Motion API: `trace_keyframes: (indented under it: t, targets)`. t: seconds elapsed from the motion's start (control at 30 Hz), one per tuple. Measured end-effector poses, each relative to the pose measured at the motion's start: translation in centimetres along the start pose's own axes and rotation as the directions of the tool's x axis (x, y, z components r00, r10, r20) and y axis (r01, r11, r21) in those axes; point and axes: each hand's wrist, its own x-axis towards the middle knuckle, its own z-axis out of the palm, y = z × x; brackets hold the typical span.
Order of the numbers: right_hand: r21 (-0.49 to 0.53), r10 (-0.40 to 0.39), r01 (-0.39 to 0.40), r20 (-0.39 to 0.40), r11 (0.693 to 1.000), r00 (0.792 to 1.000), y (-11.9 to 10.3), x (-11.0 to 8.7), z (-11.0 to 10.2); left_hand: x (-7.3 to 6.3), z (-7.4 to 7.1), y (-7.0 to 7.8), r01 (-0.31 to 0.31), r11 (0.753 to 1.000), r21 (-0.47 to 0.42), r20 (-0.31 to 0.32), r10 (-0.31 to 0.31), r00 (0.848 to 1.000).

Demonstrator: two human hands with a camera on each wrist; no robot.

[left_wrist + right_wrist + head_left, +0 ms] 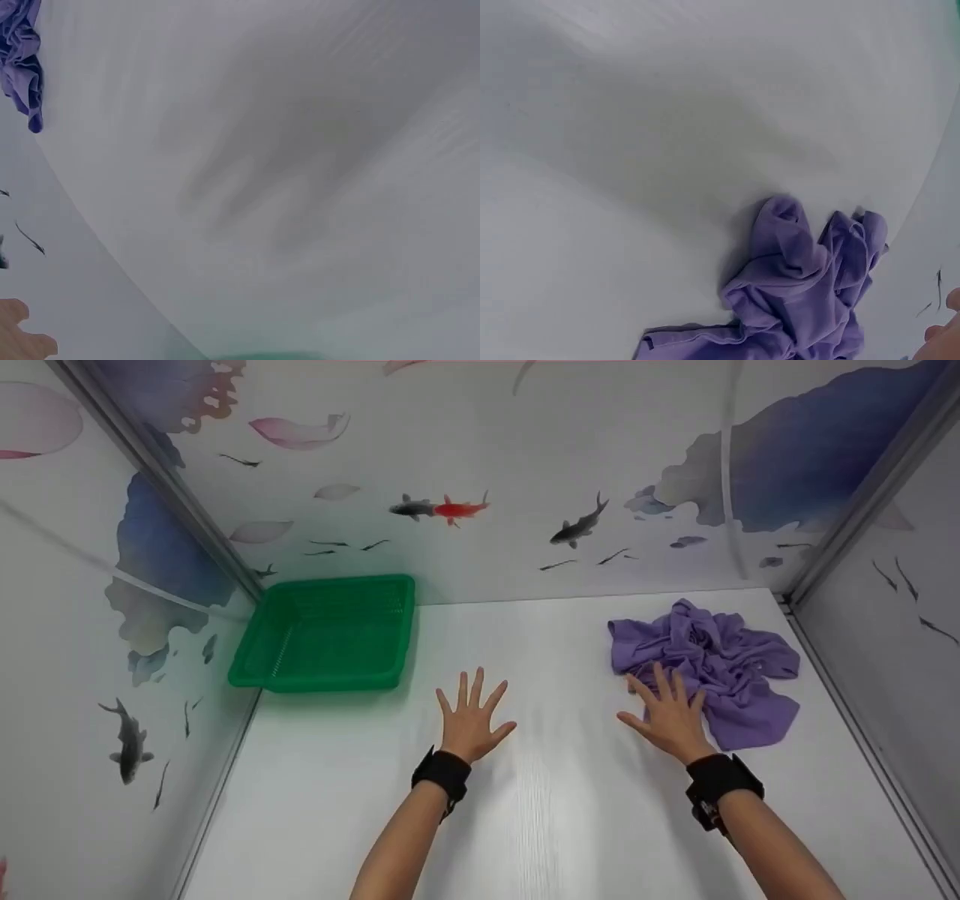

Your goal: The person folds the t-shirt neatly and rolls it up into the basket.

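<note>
My left hand (468, 727) hovers over the middle of the white table with its fingers spread, holding nothing. In the left wrist view its shadow falls on the tabletop, and only a few fingertips (22, 334) show at the lower left corner. My right hand (673, 721), fingers also spread and holding nothing, overlaps the near left part of a crumpled purple cloth (750, 690) in the head view. The right wrist view shows the cloth (795, 292) bunched in loose folds on the table, with fingertips (945, 337) at the right edge.
A green plastic basket (330, 679) stands at the back left of the white table (525, 660). Printed panels with fish and petals form a back wall (525, 450) and side walls, joined by grey metal corner posts (172, 487). Both wrists wear black bands (442, 772).
</note>
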Motion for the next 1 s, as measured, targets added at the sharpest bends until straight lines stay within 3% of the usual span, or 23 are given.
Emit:
trace_keyframes:
  t: [0.3,0.6,0.83,1.0]
  targets:
    - [0.070,0.175,-0.174,0.002,0.982,0.985,6.3,0.9,-0.1,-0.9,1.3,-2.3,0.038,0.998,-0.053,-0.009,-0.038,0.999]
    - [0.181,0.388,-0.404,0.121,0.897,0.914,10.8,2.0,0.5,-1.6,2.4,-4.5,0.076,0.992,-0.103,0.003,-0.076,0.997]
    - [0.218,0.392,-0.442,0.238,0.870,0.889,12.3,3.8,1.3,-2.0,3.6,-5.8,0.101,0.988,-0.121,-0.018,-0.104,0.994]
    - [0.216,0.334,-0.387,0.246,0.896,0.910,12.5,4.7,1.8,-1.8,4.2,-6.4,0.111,0.988,-0.108,-0.014,-0.113,0.993]
